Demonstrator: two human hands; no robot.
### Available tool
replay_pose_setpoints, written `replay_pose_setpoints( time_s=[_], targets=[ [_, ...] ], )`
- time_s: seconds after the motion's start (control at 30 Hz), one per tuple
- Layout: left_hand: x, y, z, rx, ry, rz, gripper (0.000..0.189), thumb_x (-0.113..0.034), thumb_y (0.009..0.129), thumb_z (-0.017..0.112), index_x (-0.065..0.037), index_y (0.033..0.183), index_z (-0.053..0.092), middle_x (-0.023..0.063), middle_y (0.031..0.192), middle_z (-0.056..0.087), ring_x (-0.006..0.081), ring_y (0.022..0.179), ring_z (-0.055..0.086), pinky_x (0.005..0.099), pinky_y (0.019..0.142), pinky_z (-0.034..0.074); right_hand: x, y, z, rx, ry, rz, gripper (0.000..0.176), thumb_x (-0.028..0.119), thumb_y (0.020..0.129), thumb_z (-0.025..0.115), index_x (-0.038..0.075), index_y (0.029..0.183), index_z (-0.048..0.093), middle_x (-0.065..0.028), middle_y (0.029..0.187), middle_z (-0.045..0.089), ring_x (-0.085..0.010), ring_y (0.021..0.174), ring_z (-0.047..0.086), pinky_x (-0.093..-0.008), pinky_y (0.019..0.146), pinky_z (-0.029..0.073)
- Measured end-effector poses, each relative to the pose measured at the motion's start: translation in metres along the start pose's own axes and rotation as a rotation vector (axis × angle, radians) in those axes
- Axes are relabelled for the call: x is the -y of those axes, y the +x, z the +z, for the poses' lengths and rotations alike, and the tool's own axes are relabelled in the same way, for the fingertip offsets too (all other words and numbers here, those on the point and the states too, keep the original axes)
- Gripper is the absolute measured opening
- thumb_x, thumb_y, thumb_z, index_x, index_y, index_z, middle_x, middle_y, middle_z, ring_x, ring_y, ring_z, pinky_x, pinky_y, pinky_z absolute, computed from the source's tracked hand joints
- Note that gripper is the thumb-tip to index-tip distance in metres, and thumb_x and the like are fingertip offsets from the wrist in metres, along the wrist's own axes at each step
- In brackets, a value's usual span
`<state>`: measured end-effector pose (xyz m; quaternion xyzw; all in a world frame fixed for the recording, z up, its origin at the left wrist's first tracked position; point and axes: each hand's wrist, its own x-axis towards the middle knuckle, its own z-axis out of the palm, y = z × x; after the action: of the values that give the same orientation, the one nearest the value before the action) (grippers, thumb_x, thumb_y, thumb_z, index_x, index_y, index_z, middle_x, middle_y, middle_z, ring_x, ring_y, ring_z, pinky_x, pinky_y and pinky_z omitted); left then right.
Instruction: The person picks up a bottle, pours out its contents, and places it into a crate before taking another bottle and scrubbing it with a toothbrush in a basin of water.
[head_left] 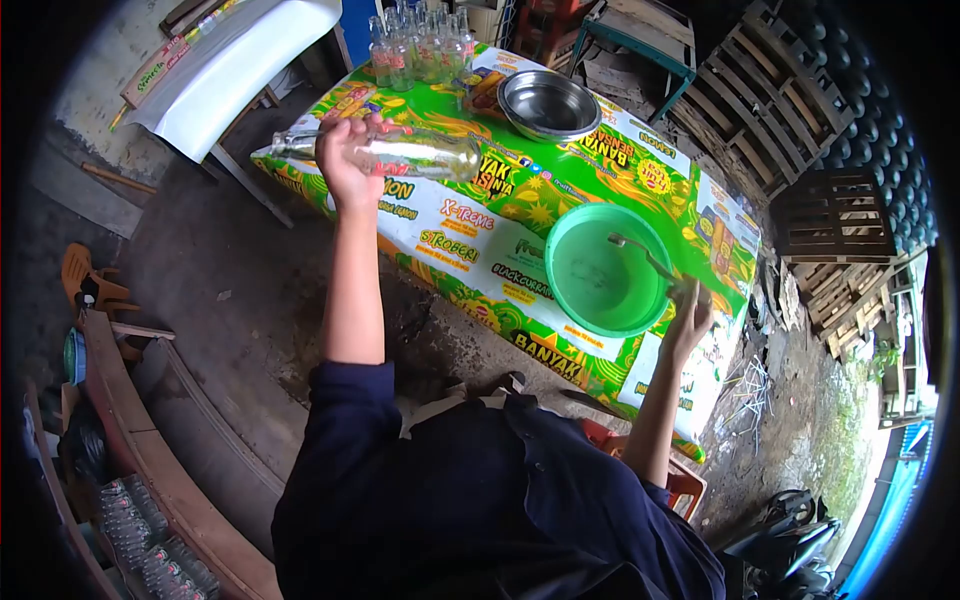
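My left hand (350,160) is wrapped round a clear glass bottle (425,155) with red lettering, held sideways above the left part of the table, its neck to the left and its base to the right. At the right rim of a green basin (570,305), my right hand (690,305) is closed on the handle of a thin brush (640,250), whose small head is over the basin. The bottom of the basin looks wet or cloudy.
Several glass bottles (420,50) stand at the table's far left corner. Beside them is a steel bowl (548,105). A bright printed cover lies over the table (465,225). Wooden pallets (775,95) lean at the right, and bottle crates (150,530) sit at lower left.
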<state>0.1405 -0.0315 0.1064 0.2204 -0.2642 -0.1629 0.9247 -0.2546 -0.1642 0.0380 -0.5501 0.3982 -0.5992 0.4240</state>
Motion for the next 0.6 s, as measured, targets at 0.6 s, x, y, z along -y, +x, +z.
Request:
replay_pose_setpoints(
  time_s=[0.6],
  targets=[
    [-0.047, -0.004, 0.008, 0.025, -0.22, 0.082, 0.024, -0.031, 0.066, 0.053, -0.008, 0.075, 0.048, 0.0019, 0.074, 0.048, 0.0167, 0.08, 0.052, 0.0377, 0.078, 0.04, -0.073, -0.036, -0.038, -0.192, 0.685, 0.454, 0.022, 0.019, 0.086, 0.054, -0.001, 0.094, 0.051, -0.0112, 0.087, 0.058, -0.0167, 0.076, 0.057, -0.0243, 0.069, 0.049]
  ],
)
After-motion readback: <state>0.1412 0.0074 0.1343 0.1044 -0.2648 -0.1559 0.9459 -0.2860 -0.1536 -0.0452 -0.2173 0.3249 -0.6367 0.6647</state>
